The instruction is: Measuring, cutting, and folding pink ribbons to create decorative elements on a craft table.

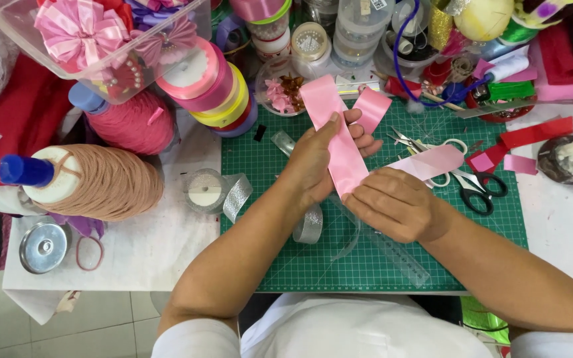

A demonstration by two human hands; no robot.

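Observation:
A wide strip of pink satin ribbon (337, 136) runs across my left hand (319, 159), which holds it with thumb on top and fingers behind. My right hand (392, 204) pinches the strip's lower end just below the left hand. Both hands hover over a green cutting mat (266, 166). A second pink ribbon piece (372, 107) shows behind my left fingers, and a paler pink piece (432, 161) lies beside my right hand.
Black-handled scissors (475, 189) and small snips (406, 140) lie right of my hands. A silver ribbon roll (207, 191) and clear ruler (399, 255) sit on the mat. Ribbon spools (213, 86), yarn cones (101, 180), a clear box of bows (94, 40) and red ribbon scraps (535, 132) crowd the table.

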